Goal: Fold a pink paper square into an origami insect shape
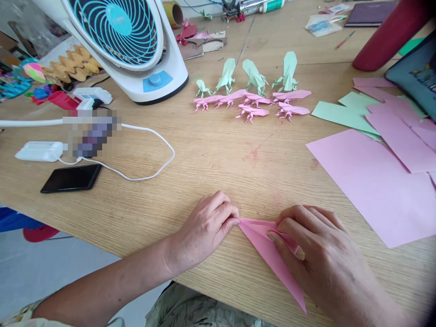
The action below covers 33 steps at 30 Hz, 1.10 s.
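A folded piece of pink paper (269,254) lies at the table's near edge, one long point directed toward me. My left hand (209,227) pinches its upper left corner between thumb and fingers. On the upper right part of the paper, my right hand (316,250) is closed, its thumb and fingers gripping a fold. The palm side of that hand hides the paper's right edge. Beyond both hands stand finished-looking folded figures: several pink insect-like ones (252,112) in front and several green ones (255,77) behind.
To the right lie a large pink sheet (378,186), green paper strips (344,118) and a red cylinder (388,38). A white fan (160,81) stands at the back left. Nearer are a black phone (71,178), a white cable (153,175) and a white charger (41,151).
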Each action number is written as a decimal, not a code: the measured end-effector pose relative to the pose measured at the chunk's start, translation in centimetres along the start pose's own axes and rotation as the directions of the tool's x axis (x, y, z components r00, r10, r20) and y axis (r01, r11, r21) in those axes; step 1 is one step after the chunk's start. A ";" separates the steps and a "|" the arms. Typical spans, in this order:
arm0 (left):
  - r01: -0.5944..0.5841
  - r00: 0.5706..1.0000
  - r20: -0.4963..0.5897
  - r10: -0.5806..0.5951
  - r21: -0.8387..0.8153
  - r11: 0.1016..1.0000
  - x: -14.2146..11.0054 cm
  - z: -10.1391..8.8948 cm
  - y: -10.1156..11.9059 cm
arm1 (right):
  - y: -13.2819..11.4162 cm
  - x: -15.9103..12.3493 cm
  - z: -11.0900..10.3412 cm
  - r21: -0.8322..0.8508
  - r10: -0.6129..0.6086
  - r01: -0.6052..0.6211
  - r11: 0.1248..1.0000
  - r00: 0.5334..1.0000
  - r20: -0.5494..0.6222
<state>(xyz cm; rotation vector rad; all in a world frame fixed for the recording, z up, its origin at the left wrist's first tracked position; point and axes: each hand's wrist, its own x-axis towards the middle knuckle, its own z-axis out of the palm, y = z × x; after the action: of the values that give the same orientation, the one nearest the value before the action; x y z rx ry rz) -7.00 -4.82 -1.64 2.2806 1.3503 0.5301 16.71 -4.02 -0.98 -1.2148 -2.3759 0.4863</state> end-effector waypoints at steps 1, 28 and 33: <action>0.002 1.000 0.002 -0.002 0.010 1.000 0.0 0.0 0.0 | 0.0 0.0 0.1 -0.003 0.001 -0.001 1.000 1.000 -0.003; 0.037 0.999 -0.032 -0.041 -0.125 0.991 -0.4 -0.3 -0.1 | 0.0 0.1 0.8 -0.101 0.018 -0.018 0.995 1.000 0.005; 0.031 1.000 0.004 -0.031 -0.116 0.993 0.1 -0.4 -0.1 | 0.0 0.0 0.6 -0.078 0.002 -0.001 0.997 1.000 0.011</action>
<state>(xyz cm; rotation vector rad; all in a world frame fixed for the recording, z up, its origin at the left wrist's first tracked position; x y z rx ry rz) -7.23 -4.66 -1.30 2.1634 1.3163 0.5797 16.39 -4.06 -1.49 -1.2508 -2.4242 0.4056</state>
